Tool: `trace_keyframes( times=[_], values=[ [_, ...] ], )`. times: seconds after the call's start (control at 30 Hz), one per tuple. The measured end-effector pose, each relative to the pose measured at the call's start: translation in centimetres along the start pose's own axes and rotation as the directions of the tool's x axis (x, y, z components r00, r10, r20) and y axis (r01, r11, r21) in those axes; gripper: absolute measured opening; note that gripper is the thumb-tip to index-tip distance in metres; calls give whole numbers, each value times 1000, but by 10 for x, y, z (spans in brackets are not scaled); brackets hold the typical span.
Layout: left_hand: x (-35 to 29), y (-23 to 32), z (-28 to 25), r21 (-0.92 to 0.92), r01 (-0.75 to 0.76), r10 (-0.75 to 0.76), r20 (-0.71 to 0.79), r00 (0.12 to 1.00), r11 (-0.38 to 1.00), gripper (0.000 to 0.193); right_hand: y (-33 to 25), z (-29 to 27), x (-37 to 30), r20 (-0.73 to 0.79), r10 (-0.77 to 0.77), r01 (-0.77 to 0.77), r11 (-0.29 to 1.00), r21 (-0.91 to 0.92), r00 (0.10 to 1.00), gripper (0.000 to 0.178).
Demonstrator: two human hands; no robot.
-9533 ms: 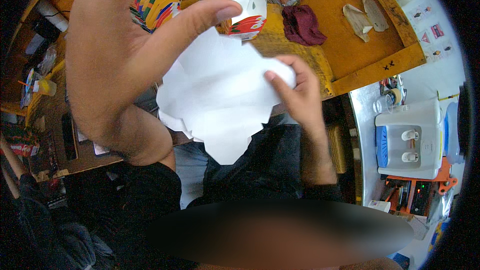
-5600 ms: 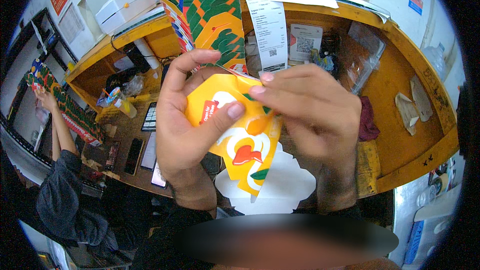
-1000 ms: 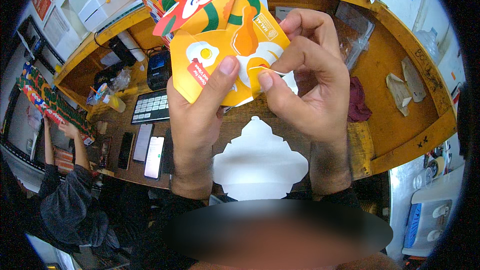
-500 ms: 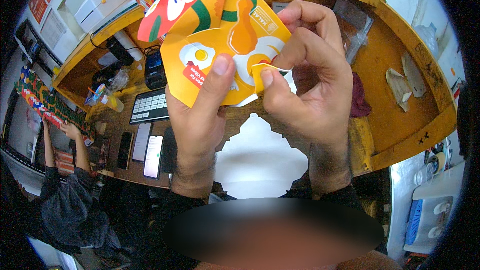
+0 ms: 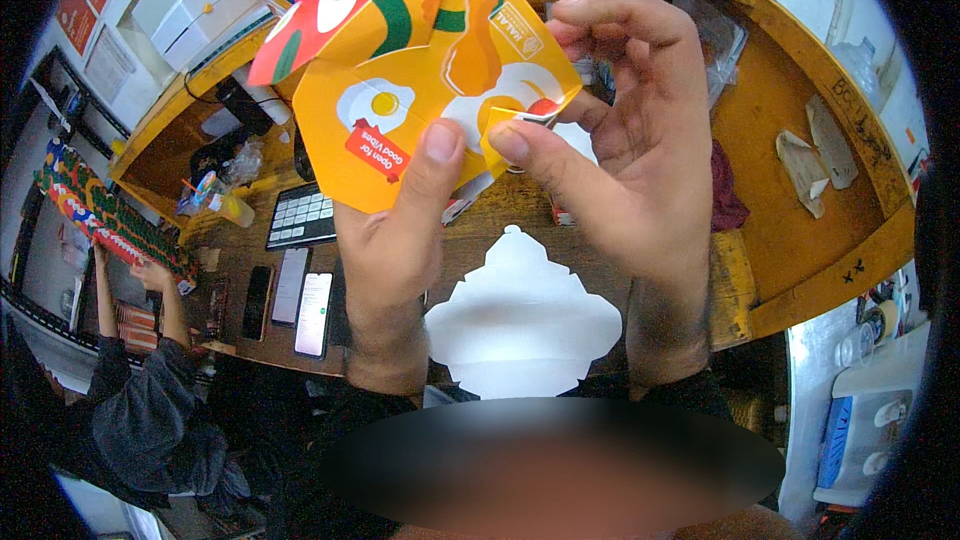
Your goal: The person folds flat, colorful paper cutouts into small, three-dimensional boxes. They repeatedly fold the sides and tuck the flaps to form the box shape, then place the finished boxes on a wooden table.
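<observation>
A partly folded cardboard food box (image 5: pixel 345 160), yellow with a printed egg and drumstick and a red and green part at the upper left, is held up above the table. My left hand (image 5: pixel 400 200) grips its lower edge, thumb on the printed face and fingers hidden behind. At the box's lower right corner, the thumb of my right hand (image 5: pixel 640 130) presses on a small folded flap. A finger of that hand sits behind the corner, while its upper fingers are spread and curled. Below, between my forearms, lies a flat white carton blank (image 5: pixel 520 315).
Two phones (image 5: pixel 313 315) and a tablet (image 5: pixel 300 217) lie left on the wooden table (image 5: pixel 490 220). A drink cup (image 5: pixel 228 205) stands beyond. Farther left, another person's hands (image 5: pixel 150 275) hold a colourful stack of cartons (image 5: pixel 110 210). A raised wooden edge (image 5: pixel 840 260) curves along the right.
The box has shifted slightly left and tilted. My right hand's pinch has loosened: its fingers have spread upward, and the thumb now lies flatter over the corner flap.
</observation>
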State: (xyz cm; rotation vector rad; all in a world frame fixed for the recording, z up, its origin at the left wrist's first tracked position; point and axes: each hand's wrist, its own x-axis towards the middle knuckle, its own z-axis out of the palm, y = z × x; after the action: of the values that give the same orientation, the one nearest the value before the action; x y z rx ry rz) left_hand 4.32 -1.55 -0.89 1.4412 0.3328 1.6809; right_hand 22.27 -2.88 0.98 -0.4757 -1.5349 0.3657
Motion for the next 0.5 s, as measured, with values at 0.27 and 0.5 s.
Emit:
trace_keyframes(
  times=[0.27,0.5],
  values=[
    [-1,-12,-5,32,-71,66,125,990,997,65,30,14,3,-40,14,-2,962,272,999,60],
    [-1,-20,1,20,-99,98,44,994,995,54,34,19,1,-120,-14,30,991,132,993,67]
  ],
)
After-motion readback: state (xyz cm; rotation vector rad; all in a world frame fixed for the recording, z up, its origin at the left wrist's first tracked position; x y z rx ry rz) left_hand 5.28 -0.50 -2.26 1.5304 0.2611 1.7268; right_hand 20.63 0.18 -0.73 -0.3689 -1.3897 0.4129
